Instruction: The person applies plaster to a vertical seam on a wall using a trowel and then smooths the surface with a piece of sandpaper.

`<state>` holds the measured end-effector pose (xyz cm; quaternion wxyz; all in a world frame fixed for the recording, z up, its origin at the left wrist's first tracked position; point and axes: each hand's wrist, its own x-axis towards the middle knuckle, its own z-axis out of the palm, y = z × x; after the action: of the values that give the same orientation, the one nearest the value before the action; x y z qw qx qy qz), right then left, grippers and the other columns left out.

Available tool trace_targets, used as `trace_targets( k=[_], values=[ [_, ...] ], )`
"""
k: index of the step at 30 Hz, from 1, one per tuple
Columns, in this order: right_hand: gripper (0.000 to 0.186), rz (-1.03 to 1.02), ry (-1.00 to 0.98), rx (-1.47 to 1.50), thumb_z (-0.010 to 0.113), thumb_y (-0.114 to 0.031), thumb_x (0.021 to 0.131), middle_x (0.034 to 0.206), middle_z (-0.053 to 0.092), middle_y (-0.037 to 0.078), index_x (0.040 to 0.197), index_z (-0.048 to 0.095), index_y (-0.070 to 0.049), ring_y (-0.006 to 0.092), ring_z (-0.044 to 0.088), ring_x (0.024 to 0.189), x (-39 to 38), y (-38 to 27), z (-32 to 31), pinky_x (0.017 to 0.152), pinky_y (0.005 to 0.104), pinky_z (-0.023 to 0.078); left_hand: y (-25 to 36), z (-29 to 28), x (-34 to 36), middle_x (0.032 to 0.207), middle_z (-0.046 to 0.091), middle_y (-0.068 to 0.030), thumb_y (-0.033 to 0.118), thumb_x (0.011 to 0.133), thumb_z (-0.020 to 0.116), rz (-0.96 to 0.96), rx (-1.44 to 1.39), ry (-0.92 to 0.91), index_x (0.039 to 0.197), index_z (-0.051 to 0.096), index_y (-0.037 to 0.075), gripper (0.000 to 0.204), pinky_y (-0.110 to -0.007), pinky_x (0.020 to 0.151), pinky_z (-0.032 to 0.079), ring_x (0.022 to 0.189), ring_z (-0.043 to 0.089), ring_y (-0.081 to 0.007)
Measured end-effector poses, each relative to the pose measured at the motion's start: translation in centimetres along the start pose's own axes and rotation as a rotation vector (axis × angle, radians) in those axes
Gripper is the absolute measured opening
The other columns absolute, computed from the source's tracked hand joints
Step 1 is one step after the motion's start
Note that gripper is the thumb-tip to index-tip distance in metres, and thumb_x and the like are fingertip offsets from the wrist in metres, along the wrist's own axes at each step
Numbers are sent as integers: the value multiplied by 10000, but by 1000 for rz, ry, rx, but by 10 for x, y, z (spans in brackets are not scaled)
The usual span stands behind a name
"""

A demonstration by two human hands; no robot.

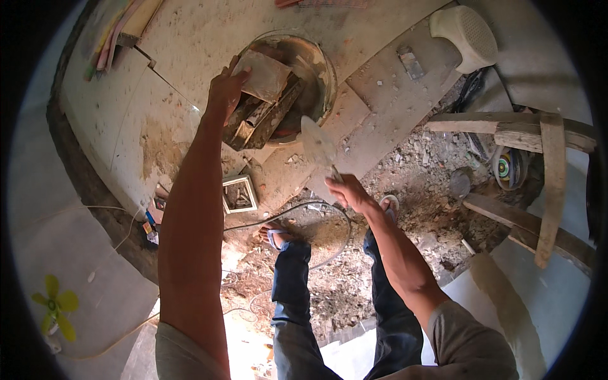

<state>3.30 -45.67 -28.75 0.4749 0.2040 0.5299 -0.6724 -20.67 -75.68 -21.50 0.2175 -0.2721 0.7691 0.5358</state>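
My left hand point(225, 88) grips the edge of a pale, dusty square plate point(266, 75) lying over dark, grimy pieces of metal or board point(259, 123), which rest in and across the rim of a round tub point(320, 73) with muddy insides. My right hand point(347, 193) is closed on the handle of a trowel point(316, 142), its pale blade raised just beside the tub, pointing away from me.
Rubble point(411, 164) covers the floor around my sandaled feet, crossed by a cable point(348, 225). Boards point(380, 76) lie beyond, with a plastic stool point(462, 38) and a small frame point(239, 193). A wooden trestle point(544, 190) stands right; a yellow fan point(54, 304) is lower left.
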Motion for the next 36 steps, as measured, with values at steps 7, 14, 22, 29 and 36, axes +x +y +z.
trace_targets(
  k=[7,14,22,29,36],
  values=[
    [538,113,272,-78,627,-606,935,585,429,-60,891,610,-69,38,375,463,-121,57,-10,399,245,301,-12,-2,5,1670,133,-224,350,920,691,26,-69,25,1559,391,151,734,-384,1183,319,1500,308,-325],
    [160,-353,402,-631,531,-220,1031,778,649,105,1098,489,-80,227,668,610,-109,-31,63,469,374,530,-5,6,-4,1673,100,-229,324,923,700,90,-66,21,1557,394,156,724,-379,1172,348,1487,332,-324],
    [223,-229,552,-1101,538,-139,1001,829,644,215,1127,398,-19,393,688,720,-40,-66,99,612,490,560,-13,1,3,1666,107,-252,289,925,698,106,-135,-16,1556,394,136,717,-362,1156,359,1478,350,-315],
    [380,90,457,-977,542,-237,1009,803,654,191,1250,456,44,373,678,687,-107,35,38,638,435,582,-10,10,3,1669,123,-237,274,928,689,96,-158,-21,1547,413,146,690,-351,1150,367,1474,358,-317],
    [416,-103,316,-159,651,-409,972,817,568,53,1045,553,-12,167,558,730,-154,7,23,644,358,461,-11,12,-6,1670,127,-228,283,922,682,103,-101,37,1549,414,165,692,-367,1146,383,1473,357,-326]
  ],
)
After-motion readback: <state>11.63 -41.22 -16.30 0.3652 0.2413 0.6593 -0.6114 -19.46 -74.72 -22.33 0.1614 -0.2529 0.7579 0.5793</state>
